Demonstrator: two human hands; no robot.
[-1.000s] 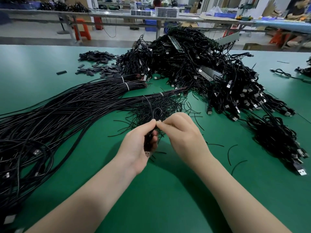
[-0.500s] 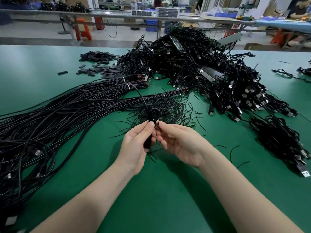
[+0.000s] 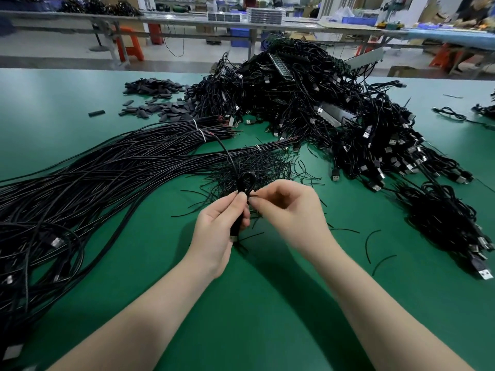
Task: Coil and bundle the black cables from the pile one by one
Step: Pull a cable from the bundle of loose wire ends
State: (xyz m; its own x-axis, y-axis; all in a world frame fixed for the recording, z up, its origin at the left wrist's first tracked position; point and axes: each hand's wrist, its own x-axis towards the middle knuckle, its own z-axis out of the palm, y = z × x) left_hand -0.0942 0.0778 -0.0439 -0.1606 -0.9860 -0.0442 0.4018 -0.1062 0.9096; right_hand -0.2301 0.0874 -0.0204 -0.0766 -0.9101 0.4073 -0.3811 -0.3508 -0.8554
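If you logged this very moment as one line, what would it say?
step: tying coil | left hand: grips coiled cable | right hand: pinches thin tie at coil | loop: above thumbs | table: green

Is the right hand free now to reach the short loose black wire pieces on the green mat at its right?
Probably not yet: the right hand pinches a thin tie at the coiled black cable, though nothing blocks the wire pieces.

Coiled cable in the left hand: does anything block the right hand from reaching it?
Nothing visible does. The left hand grips the coiled cable, and the right hand already pinches at it beside the left thumb.
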